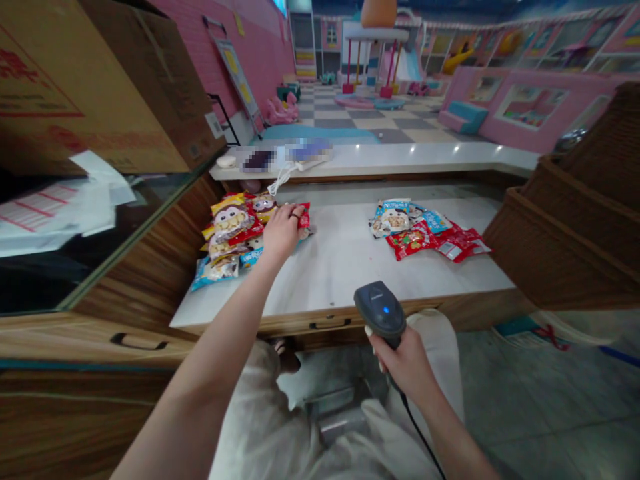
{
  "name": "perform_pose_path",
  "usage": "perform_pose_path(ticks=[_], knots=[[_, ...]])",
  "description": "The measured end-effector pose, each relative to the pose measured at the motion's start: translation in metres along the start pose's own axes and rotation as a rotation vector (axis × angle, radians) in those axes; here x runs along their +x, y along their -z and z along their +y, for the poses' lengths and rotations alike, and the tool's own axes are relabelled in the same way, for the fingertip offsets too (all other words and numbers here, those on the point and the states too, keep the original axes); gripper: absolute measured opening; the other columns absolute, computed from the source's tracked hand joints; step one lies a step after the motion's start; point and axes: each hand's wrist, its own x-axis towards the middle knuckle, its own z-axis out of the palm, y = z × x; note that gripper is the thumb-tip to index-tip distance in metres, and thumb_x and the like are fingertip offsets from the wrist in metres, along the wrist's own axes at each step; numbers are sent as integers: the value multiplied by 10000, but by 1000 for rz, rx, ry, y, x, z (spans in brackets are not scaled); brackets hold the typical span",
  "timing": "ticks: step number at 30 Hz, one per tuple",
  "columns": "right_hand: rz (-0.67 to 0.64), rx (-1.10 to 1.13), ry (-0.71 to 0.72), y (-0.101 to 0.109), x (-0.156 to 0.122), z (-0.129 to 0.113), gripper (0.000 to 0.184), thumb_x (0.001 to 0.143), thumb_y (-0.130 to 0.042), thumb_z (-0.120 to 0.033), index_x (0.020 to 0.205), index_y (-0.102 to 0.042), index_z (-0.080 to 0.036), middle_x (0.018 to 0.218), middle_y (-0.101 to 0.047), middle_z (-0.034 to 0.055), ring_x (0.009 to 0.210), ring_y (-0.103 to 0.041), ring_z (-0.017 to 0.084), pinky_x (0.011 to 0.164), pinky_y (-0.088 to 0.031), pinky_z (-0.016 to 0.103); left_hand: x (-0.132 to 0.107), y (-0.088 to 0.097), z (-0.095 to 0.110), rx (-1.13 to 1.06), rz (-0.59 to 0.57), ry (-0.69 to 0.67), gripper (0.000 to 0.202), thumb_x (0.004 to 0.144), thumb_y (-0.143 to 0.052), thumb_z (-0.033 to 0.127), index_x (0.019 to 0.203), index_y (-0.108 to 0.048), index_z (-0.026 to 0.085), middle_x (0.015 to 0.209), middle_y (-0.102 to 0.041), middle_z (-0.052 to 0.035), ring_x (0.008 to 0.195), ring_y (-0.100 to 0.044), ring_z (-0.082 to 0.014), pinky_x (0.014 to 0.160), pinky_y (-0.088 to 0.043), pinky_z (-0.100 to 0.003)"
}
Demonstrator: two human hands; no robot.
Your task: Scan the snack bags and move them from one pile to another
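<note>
My left hand (283, 230) reaches out over the white counter (350, 267) and rests on a heap of snack packets (233, 233) at its left side. Its fingers curl onto a red packet (303, 217) at the heap's right edge. My right hand (405, 363) is near my lap, wrapped round the handle of a dark barcode scanner (381, 312) with a blue light; its cable trails down past my wrist. A second heap of snack packets (425, 233), blue and red, lies on the counter's right side, away from both hands.
Cardboard boxes (100, 87) and loose papers (60, 207) sit on a glass-topped case at the left. Brown wicker shelving (575, 213) stands at the right. A raised white ledge (400, 160) runs behind the counter. A drawer handle (330, 325) shows under the counter's front edge. A pink play area lies beyond.
</note>
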Motion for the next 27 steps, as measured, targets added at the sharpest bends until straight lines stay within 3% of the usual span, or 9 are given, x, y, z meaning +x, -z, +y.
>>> perform_pose_path(ticks=[4, 7, 12, 16, 19, 23, 27], knots=[[14, 3, -17, 5, 2, 2, 296, 825, -671, -509, 684, -606, -258, 484, -593, -1, 393, -571, 187, 428, -450, 281, 10, -6, -12, 115, -195, 79, 754, 743, -974, 396, 1346, -710, 26, 1581, -566, -314, 1585, -361, -556, 1321, -149, -722], [15, 20, -38, 8, 3, 1, 293, 812, -670, -506, 672, -594, -260, 469, -574, -11, 394, -576, 184, 436, -452, 274, 14, -14, -2, 205, -202, 94, 864, 752, -965, 402, 1446, -645, -1, 1642, -484, -340, 1612, -306, -562, 1334, -124, -705], [16, 13, -55, 13, 5, 2, 293, 801, -662, -498, 637, -577, -271, 430, -545, -13, 387, -550, 185, 425, -435, 273, 21, -50, 56, 176, -193, -85, 770, 969, -724, 307, 1624, -447, 10, 1714, -405, -302, 1615, -386, -422, 1345, -277, -559], [43, -15, -26, 20, 6, 7, 290, 813, -646, -475, 615, -577, -274, 439, -562, 2, 426, -562, 197, 438, -434, 276, 27, -102, 112, 2, -264, -235, 768, 978, -661, 280, 1669, -385, 88, 1745, -391, -240, 1619, -409, -330, 1335, -340, -456], [100, -35, 31, 27, 6, 8, 265, 800, -643, -448, 614, -591, -266, 511, -624, 25, 518, -623, 216, 509, -483, 284, 37, -139, 144, -60, -282, -300, 793, 946, -659, 229, 1676, -371, 111, 1779, -317, -239, 1660, -329, -333, 1350, -305, -490], [124, -36, 20, 37, 7, 9, 266, 811, -641, -433, 607, -577, -274, 490, -598, 15, 561, -650, 236, 510, -483, 282, 54, -170, 169, -74, -324, -293, 900, 859, -664, 100, 1700, -345, 119, 1816, -229, -212, 1700, -194, -372, 1375, -210, -539], [103, -20, -3, 43, 7, 11, 283, 823, -643, -431, 594, -565, -285, 447, -549, 4, 558, -649, 245, 460, -447, 268, 65, -187, 173, -146, -368, -236, 867, 850, -598, 30, 1688, -394, 125, 1807, -268, -198, 1698, -209, -367, 1375, -210, -536]])
